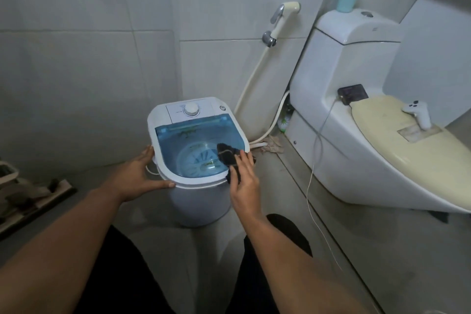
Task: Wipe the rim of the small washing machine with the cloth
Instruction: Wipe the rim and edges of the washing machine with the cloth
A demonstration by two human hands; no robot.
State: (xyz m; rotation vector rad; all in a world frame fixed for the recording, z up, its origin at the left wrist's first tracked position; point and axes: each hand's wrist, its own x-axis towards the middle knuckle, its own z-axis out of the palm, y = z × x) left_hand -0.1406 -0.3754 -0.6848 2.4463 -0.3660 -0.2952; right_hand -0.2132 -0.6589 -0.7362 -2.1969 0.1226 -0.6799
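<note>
A small white washing machine (pixel 198 201) stands on the floor, with a blue see-through lid and a white dial at its back. Its white rim (pixel 158 150) runs around the lid. My left hand (pixel 139 173) rests flat against the machine's left side, thumb along the front rim. My right hand (pixel 244 181) grips a dark cloth (pixel 226 154) and presses it on the front right part of the rim; the cloth drapes over the lid's edge.
A white toilet (pixel 356 135) with a cream seat cover stands close on the right; a small black device and a white controller lie on it, and a thin cable hangs down. A bidet sprayer (pixel 283 18) and hose hang on the tiled wall behind. Clutter lies at left.
</note>
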